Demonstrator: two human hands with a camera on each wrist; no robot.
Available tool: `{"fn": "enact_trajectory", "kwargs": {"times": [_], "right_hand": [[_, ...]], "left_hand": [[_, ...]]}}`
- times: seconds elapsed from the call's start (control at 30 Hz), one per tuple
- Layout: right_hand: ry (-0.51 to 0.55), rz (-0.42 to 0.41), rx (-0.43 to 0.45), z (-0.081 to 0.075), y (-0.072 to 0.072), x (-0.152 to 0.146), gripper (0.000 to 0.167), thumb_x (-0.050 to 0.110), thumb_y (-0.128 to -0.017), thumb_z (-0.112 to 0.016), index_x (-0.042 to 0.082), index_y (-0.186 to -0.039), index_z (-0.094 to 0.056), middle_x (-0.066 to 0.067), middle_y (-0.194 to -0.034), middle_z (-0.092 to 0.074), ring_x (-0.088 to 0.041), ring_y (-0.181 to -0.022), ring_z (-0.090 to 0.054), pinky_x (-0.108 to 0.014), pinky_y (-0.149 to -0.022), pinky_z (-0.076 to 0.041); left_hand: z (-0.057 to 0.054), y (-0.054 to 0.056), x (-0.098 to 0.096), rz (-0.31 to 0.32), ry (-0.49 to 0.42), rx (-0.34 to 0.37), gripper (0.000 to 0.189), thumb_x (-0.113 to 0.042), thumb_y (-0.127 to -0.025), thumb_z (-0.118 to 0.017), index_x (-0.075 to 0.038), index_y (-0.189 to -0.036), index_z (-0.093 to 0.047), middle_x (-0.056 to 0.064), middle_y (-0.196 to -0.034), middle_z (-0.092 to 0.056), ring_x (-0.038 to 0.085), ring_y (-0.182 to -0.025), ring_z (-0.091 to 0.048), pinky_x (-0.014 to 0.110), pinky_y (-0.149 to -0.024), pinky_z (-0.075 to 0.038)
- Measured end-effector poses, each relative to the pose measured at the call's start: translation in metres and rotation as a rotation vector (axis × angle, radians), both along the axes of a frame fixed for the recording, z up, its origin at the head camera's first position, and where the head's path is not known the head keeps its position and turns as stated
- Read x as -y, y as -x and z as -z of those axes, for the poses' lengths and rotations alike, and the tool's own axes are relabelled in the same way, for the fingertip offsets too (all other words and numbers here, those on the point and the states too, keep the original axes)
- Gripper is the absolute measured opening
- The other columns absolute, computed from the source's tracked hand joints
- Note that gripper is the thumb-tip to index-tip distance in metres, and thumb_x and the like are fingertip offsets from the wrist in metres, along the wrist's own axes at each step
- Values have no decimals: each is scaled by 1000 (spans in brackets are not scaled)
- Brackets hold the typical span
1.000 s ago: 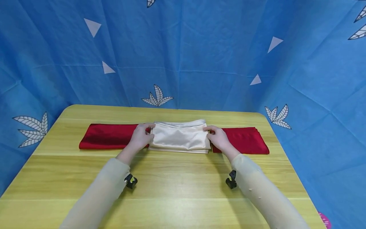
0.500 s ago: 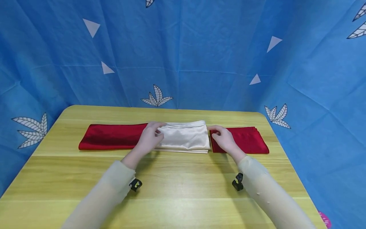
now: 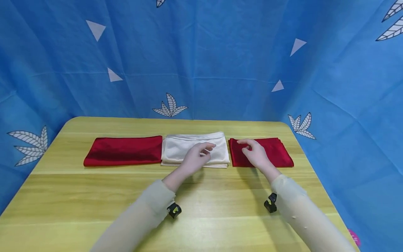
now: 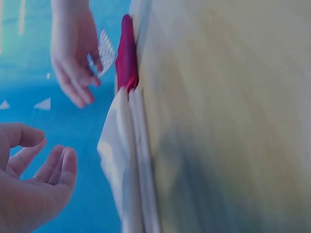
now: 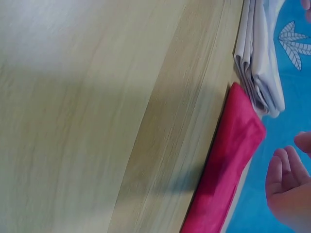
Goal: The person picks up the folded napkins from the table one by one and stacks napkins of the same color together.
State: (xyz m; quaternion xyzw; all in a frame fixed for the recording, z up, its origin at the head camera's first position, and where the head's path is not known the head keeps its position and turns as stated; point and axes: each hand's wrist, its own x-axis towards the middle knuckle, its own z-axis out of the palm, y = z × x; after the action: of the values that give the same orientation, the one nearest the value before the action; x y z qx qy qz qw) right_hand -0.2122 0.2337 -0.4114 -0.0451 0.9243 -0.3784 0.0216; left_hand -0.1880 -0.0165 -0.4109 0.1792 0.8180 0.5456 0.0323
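Blue curtain — behind white cloth

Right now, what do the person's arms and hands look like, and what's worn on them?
The left hand and right hand are both bare, without gloves. Pale, off-white sleeves stop short of them. A small black device with a yellowish patch shows at the inner side of each sleeve.

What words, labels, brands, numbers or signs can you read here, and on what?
None readable: no lettering shows on left red cloth, white cloth or right red cloth.
Blue backdrop: printed leaves and triangles, no words.
Pink patch on it, lower right: pale marks, too small to read.
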Motion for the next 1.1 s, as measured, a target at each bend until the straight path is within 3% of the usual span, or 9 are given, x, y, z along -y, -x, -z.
{"fn": "enact_trajectory", "kwargs": {"times": [0.17,0.3,0.4,0.53,0.7,0.97,1.1], "right_hand": [[-8,3,-14,0,-2,-12,37,3,-94,-48,4,-130,-55,-17,-131,-49,-30,-99,-49,-36,-71,-42],[-71,-27,-51,3,-2,-25,39,0,-92,-48,-1,-131,-53,-21,-129,-49,-33,-99,-52,-40,-75,-44],[-137,-70,-72,7,-3,-36,40,-1,-91,-51,-4,-130,-51,-25,-128,-49,-38,-106,-52,-48,-87,-44],[-179,-88,-73,12,-3,-51,42,0,-90,-53,-7,-132,-48,-29,-130,-45,-44,-120,-43,-56,-98,-36],[-203,-31,-60,13,-5,-72,45,2,-90,-54,-7,-133,-46,-31,-133,-41,-48,-124,-33,-60,-101,-29],[-232,101,-92,23,-6,-107,43,2,-89,-53,-9,-130,-46,-38,-131,-37,-52,-124,-28,-63,-103,-17],[-249,150,-50,27,-6,-116,48,5,-89,-55,-9,-133,-42,-39,-133,-33,-54,-124,-25,-64,-101,-18]], "left_hand": [[13,-3,-29,46,-38,54,35,1,-87,-54,-1,-122,-62,16,-110,-65,26,-98,-61,32,-85,-48],[19,-6,-48,59,-97,115,38,5,-87,-54,2,-124,-59,19,-113,-62,26,-99,-62,28,-84,-49],[22,-8,-61,67,-139,170,41,5,-87,-55,1,-128,-57,19,-120,-58,26,-101,-61,28,-81,-50],[29,-8,-77,86,-176,226,44,5,-87,-54,1,-131,-54,21,-127,-54,28,-106,-60,29,-82,-49],[36,-8,-94,62,-181,251,56,7,-81,-54,0,-137,-47,22,-135,-43,36,-117,-51,34,-90,-46],[39,-15,-113,34,-63,209,69,2,-77,-59,-2,-144,-39,22,-150,-24,32,-138,-26,42,-107,-30],[39,-20,-118,35,-42,222,71,0,-78,-60,-3,-145,-36,24,-153,-15,34,-141,-19,44,-105,-31]]}}
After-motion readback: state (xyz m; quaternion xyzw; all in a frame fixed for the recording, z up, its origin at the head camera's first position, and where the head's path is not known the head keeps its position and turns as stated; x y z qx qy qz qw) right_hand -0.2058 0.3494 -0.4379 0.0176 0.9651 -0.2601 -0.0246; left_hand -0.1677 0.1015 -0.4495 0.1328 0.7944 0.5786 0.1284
